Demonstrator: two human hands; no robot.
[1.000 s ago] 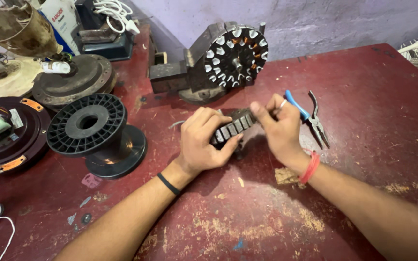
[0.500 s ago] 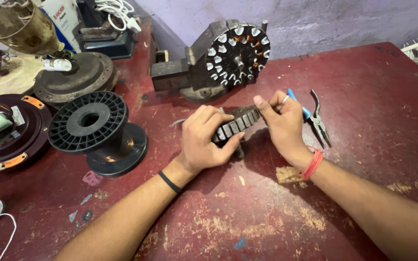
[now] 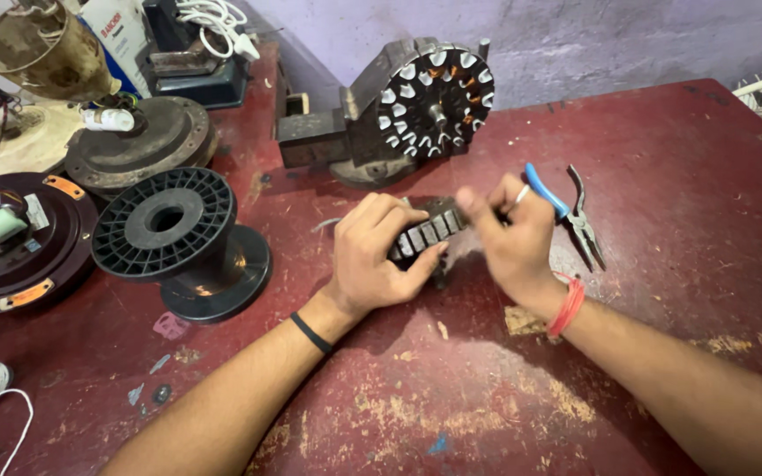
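Observation:
My left hand [image 3: 378, 253] grips a round slotted metal stator core [image 3: 427, 231], held on edge just above the red table [image 3: 663, 159]. My right hand [image 3: 509, 240] is at the core's right side, its fingers pinched at the rim and blurred. Much of the core is hidden behind both hands. A black band circles my left wrist and a red thread my right wrist.
Blue-handled pliers [image 3: 568, 211] lie just right of my right hand. A second stator [image 3: 434, 99] is clamped in a bench vise [image 3: 328, 137] behind. An empty black spool [image 3: 174, 238] stands at left, with fan motor housings [image 3: 138, 137] and a dark round housing [image 3: 15, 242] beyond.
Both hands and the core have stayed in about the same spot. My right hand's fingers have shifted along the core's rim and are now blurred.

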